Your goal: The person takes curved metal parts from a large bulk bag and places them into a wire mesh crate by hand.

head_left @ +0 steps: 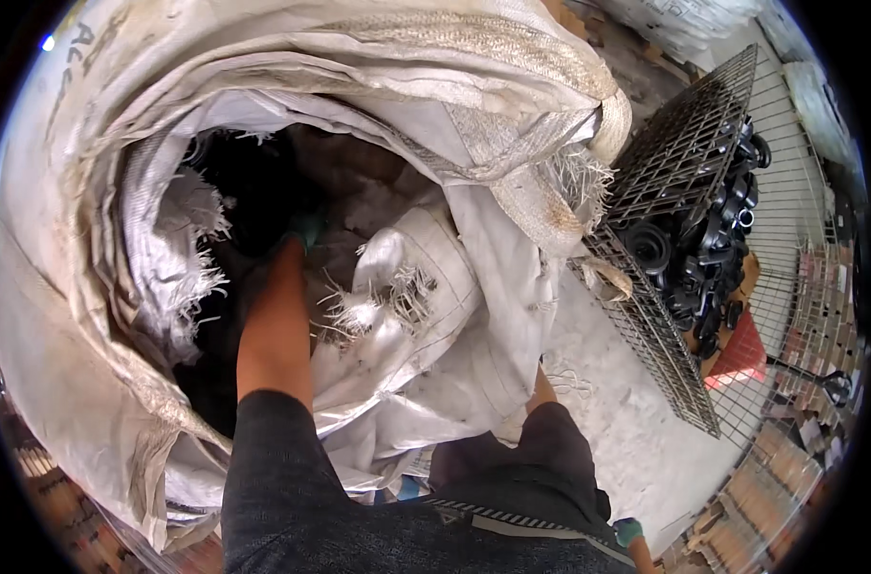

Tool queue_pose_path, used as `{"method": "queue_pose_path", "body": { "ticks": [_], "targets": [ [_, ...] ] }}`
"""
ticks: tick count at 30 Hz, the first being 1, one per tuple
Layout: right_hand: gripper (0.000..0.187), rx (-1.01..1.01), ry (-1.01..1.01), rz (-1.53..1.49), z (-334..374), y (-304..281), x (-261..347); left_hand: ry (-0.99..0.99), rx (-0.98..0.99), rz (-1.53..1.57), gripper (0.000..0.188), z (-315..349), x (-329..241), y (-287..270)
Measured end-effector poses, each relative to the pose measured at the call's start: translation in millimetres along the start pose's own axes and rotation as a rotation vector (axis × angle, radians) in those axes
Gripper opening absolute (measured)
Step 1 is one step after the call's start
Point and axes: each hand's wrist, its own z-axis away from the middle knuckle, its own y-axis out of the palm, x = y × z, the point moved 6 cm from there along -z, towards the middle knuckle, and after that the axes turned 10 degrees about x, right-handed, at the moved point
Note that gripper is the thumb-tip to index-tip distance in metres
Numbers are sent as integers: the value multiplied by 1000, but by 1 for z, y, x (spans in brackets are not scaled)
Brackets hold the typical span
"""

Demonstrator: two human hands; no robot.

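A large, dirty white woven bulk bag [512, 335] stands in front of me, with folded edges and frayed strips round its mouth. My left arm reaches down inside it. Deep in the bag's shadow, only a bit of the green glove on my left hand [306, 228] shows; the fingers and anything in them are hidden. Dark contents [253, 182] fill the hollow by that hand, too black to make out. Away from the bag, my right hand [628, 531], also green-gloved, hangs low at my right side. Its fingers are too small and unclear to read.
To the right stands a wire mesh crate [689, 134] holding several black round and curved parts [713, 258] and a red piece [738, 354]. Pale concrete floor [636, 430] lies between bag and crate. Stacked brownish blocks [765, 488] are at the lower right. White wrapped bundles [684, 24] sit behind.
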Motion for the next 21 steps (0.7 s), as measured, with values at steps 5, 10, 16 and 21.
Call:
{"method": "queue_pose_path", "body": {
  "ticks": [5,10,16,21],
  "targets": [
    [16,-7,-74,-482,-53,-24,91,21,-5,506,34,170,-107,-41],
    [34,-331,-585,-413,17,-215,376,388,-313,1126,51,392,-208,-85],
    [82,533,-1509,-779,180,-228,574,505,-169,1655,72,476,-292,-13],
    [62,769,-1173,-1089,167,-226,505,186,390,1935,67,430,-358,118]
  ]
}}
